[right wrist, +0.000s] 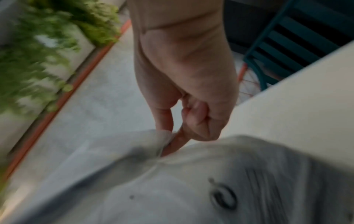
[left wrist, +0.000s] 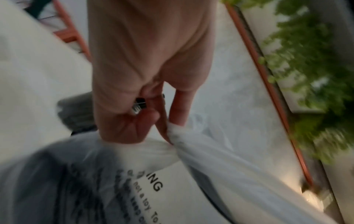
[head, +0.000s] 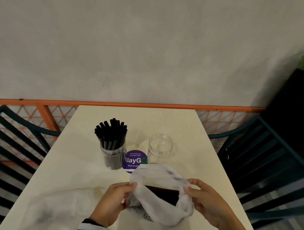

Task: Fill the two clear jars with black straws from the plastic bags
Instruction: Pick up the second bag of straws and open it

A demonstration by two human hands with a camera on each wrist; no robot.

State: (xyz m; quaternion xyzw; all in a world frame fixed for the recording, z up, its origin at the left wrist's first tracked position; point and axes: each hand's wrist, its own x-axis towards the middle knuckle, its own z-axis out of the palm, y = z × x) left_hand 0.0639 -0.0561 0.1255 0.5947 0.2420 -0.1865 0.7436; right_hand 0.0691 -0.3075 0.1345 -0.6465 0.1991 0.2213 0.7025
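Nearest me, my left hand (head: 114, 203) and right hand (head: 211, 204) each pinch an edge of the plastic bag (head: 161, 194), fingers (left wrist: 178, 106) curled round bunched film, pulling its mouth apart. Inside the bag, a dark bundle of black straws (head: 163, 194) lies crosswise, none lifted out. The bag sits low over the table (head: 70, 172); whether it rests on it I cannot tell.

Just beyond the bag, a purple round sticker (head: 134, 160) on the table.

Beyond the bag to the left, one clear jar (head: 113, 156) stands packed with upright straws: I judge that half done. Beyond the bag to the right, the second clear jar (head: 161, 148) stands upright with nothing in it.

Left to do: draw the bundle out and stand it in that jar.
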